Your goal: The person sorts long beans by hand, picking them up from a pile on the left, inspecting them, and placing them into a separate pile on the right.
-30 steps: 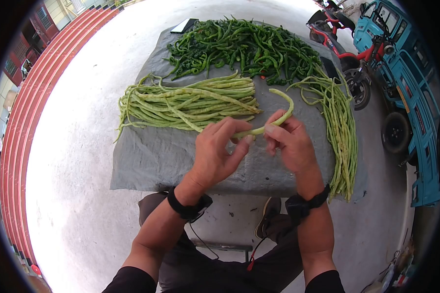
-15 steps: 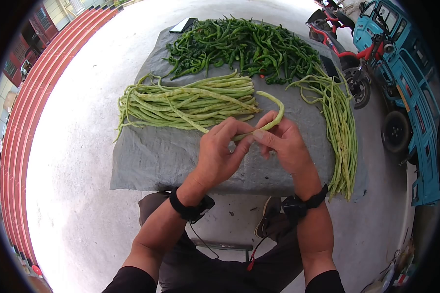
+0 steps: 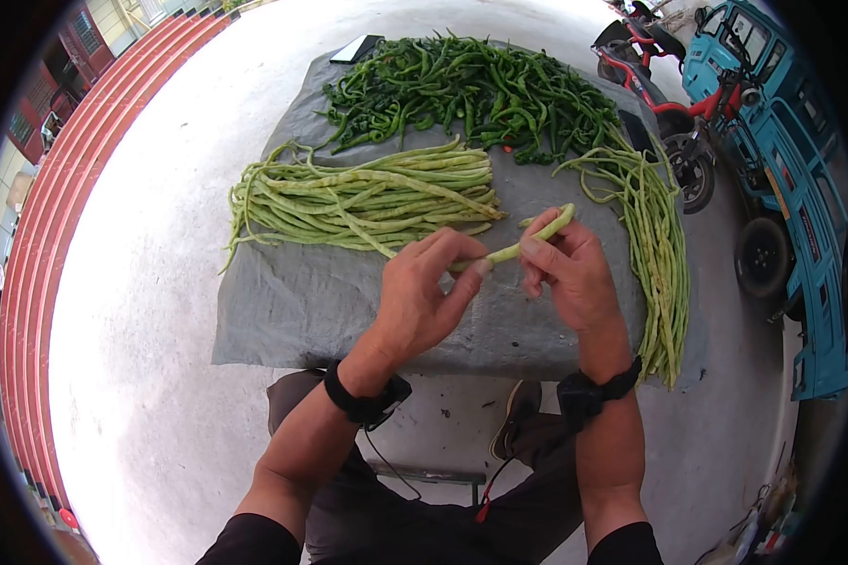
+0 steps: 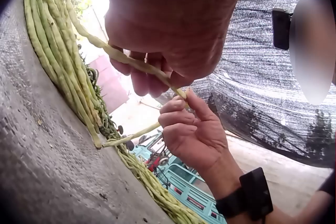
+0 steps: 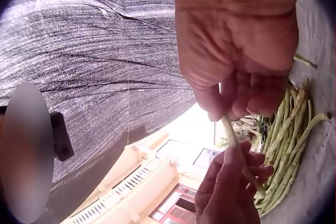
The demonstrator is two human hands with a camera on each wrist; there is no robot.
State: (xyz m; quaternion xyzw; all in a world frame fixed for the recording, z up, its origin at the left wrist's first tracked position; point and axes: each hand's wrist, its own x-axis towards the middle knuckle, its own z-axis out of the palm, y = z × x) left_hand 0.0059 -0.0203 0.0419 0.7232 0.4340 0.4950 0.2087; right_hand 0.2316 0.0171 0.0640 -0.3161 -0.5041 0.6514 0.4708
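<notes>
A pale green long bean (image 3: 504,254) is stretched between the two hands, above the front of the grey-covered table (image 3: 283,311). My left hand (image 3: 419,287) pinches it between thumb and fingers, and part of the bean trails back toward the pile in the left wrist view. To the right, my right hand (image 3: 579,273) pinches the same bean with thumb and forefinger, its free end bending over beyond the fingers. Just behind the left hand lies a wide pile of long beans (image 3: 367,193). A narrower bundle of long beans (image 3: 660,264) hangs along the table's right edge.
Green peppers (image 3: 481,89) are heaped at the far side of the table. A phone-like dark flat thing (image 3: 637,132) lies near the right bundle, and a white-and-black flat object (image 3: 356,49) at the far left corner. A blue three-wheeled truck (image 3: 801,207) stands to the right.
The right hand moved left until close to the left hand, then back right along the bean. The bean's upright free end now bends behind the right fingers. The left hand stayed nearly still.
</notes>
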